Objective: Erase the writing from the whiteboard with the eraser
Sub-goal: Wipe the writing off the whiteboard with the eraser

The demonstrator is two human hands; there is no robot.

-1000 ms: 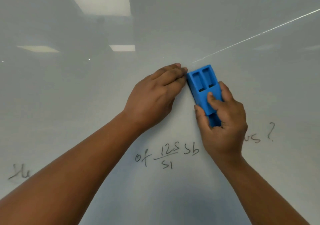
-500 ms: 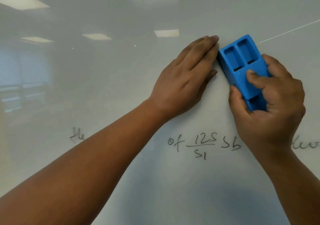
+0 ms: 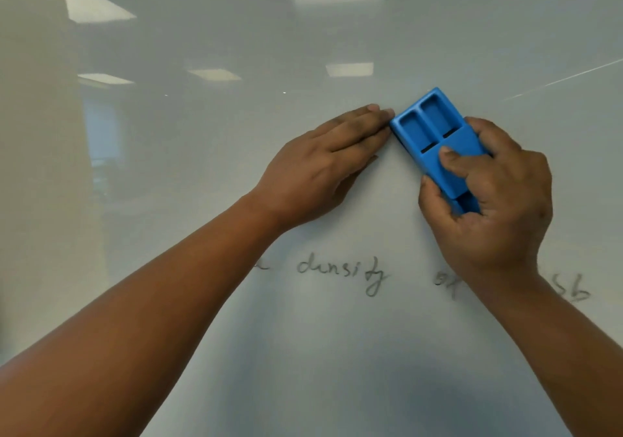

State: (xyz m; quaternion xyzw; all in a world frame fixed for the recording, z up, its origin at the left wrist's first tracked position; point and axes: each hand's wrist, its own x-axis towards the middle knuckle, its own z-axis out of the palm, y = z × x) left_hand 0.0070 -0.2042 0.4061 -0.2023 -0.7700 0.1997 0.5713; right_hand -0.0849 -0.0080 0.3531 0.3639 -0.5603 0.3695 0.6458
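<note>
The whiteboard (image 3: pixel 202 153) fills the view. My right hand (image 3: pixel 492 200) grips a blue plastic eraser (image 3: pixel 435 133), pressed flat against the board and tilted up to the left. My left hand (image 3: pixel 323 163) lies flat on the board with fingers together, its fingertips touching the eraser's left corner. Below the hands runs a line of dark handwriting: the word "density" (image 3: pixel 340 273), then a partly hidden "of" (image 3: pixel 445 283) and "Sb" (image 3: pixel 573 291) beside my right wrist.
Ceiling lights (image 3: pixel 349 69) and a window reflect in the glossy board. A thin pale line (image 3: pixel 566 79) crosses the board at the upper right. A beige wall strip (image 3: pixel 33 167) shows along the left edge.
The view has swung left along the board, so "density" has come into sight and the fraction is now hidden behind my right arm. Both hands keep their pose around the eraser.
</note>
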